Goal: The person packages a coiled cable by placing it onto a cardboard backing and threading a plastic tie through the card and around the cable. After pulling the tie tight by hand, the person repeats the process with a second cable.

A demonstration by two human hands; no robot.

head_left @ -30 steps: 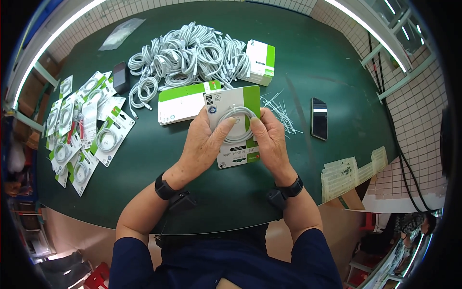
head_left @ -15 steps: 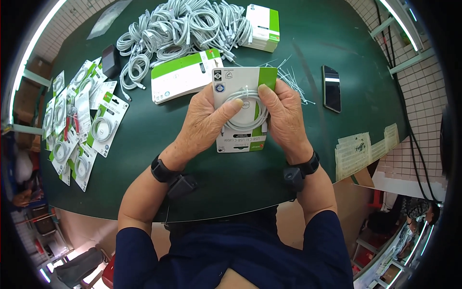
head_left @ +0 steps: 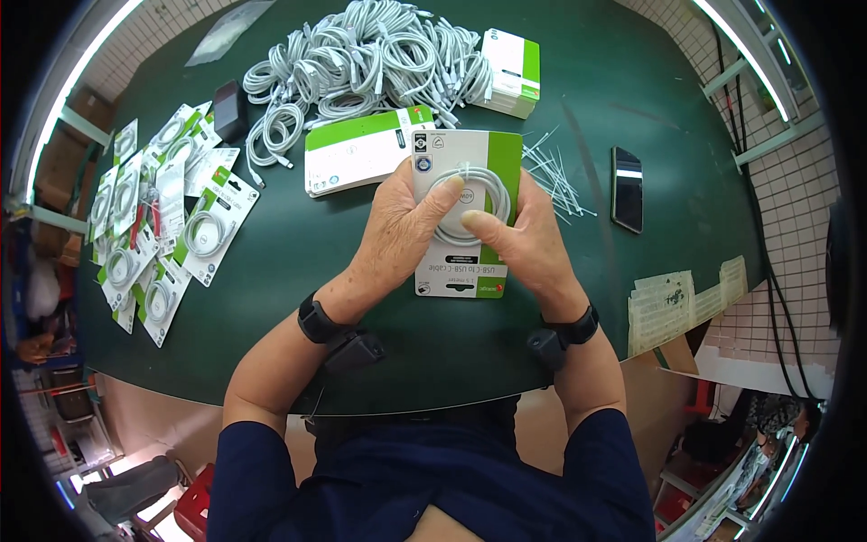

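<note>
Coiled white cable [head_left: 503,194] on a retail card [head_left: 461,257], frame centre: I see left hand [head_left: 402,226] and right hand [head_left: 535,244] pinched nearly closed on it, thumbs across the coil, fingers mostly hidden behind. Probably light; coil springy, card thin, creasable. I'd hold card edges.

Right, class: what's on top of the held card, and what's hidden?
A pale coiled cable lies on the card. The left hand and right hand each cover part of the coil; the card's back and the fingers behind it cannot be seen.
</note>
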